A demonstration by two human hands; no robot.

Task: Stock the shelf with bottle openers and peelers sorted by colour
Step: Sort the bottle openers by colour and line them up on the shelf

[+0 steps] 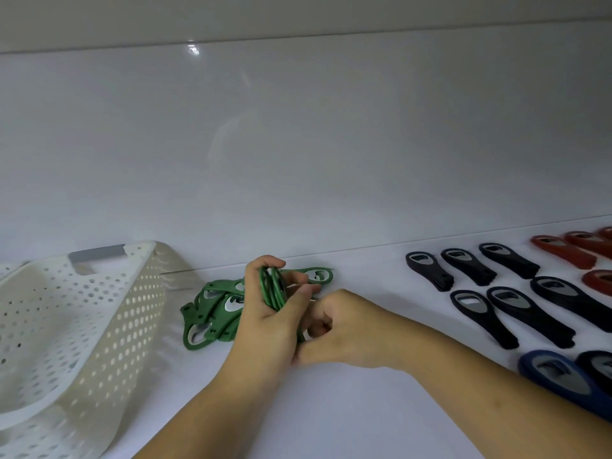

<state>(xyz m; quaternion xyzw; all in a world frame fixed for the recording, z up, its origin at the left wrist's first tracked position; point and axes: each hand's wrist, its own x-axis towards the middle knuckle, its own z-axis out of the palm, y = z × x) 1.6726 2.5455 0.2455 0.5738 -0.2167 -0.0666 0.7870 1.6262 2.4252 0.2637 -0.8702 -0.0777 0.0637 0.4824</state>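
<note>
Now the left hand (265, 316) grips a bunch of green openers (273, 288) beside the green pile (212, 313) on the shelf (331, 412); the right hand (344, 329) curls at its near end, hold unclear. A loose grip could scatter them.

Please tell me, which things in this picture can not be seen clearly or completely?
All in the head view:
- The count of green openers in the left hand: they stand edge-on and the fingers cover them.
- What the right hand pinches, if anything: its curled fingers hide it.
- Red openers and blue openers: cut by the right edge.
- Basket: cut by the left and bottom edges.
</note>
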